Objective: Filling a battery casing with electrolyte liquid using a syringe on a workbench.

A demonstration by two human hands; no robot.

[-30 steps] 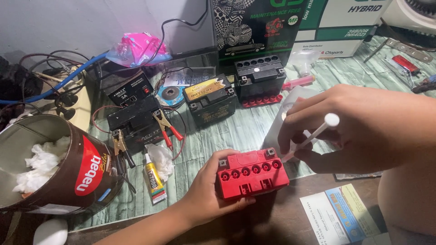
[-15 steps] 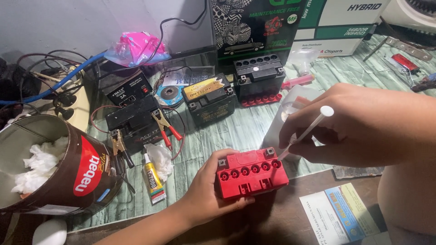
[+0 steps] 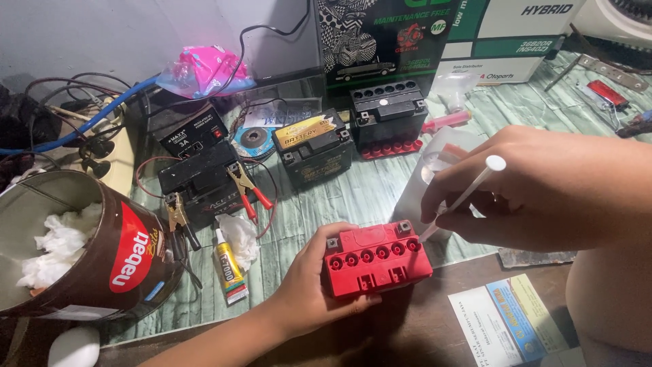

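Left hand (image 3: pixel 309 289) reached in from below, fingers wrapped round the left end of a small red plastic battery (image 3: pixel 375 257) on the dark table edge, six round filler holes in a row on its top. Right hand (image 3: pixel 543 187) hovered just right of it, pinched shut on a thin white plastic dropper (image 3: pixel 462 198), tip angled down at the rightmost hole. Translucent bottle (image 3: pixel 431 173) mostly hidden behind that hand; contents unclear.

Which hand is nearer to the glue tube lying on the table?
Left. The left hand grips the red battery just right of the glue tube. The right hand holds a white stick farther right, beyond the battery.
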